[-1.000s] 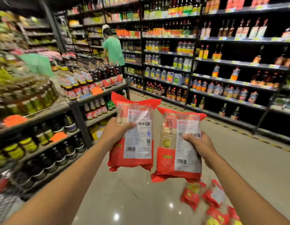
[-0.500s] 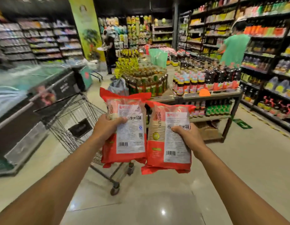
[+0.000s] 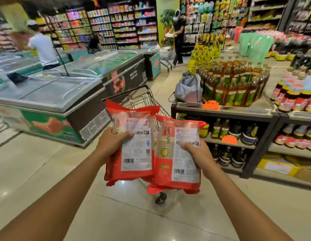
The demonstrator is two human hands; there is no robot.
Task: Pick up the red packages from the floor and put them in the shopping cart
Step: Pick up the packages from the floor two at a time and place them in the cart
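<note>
The left hand grips one red package by its left edge, thumb across the white label. The right hand grips a second package the same way by its right edge. Both packs hang upright, side by side and overlapping a little, held up off the floor in front of the cart. I judge this to be the carrying step: both are lifted and neither is in the basket yet. The next move calls for reaching forward over the cart's rim and letting the packs down inside, keeping clear of the bottle shelf close on the right. The packs hide most of the basket, so I cannot tell what, if anything, lies in it; only wire sides and one wheel show. The freezers on the left have their glass lids shut, and their contents are too blurred to name. A grey bag sits on the shelf top beside the oil bottles.
</note>
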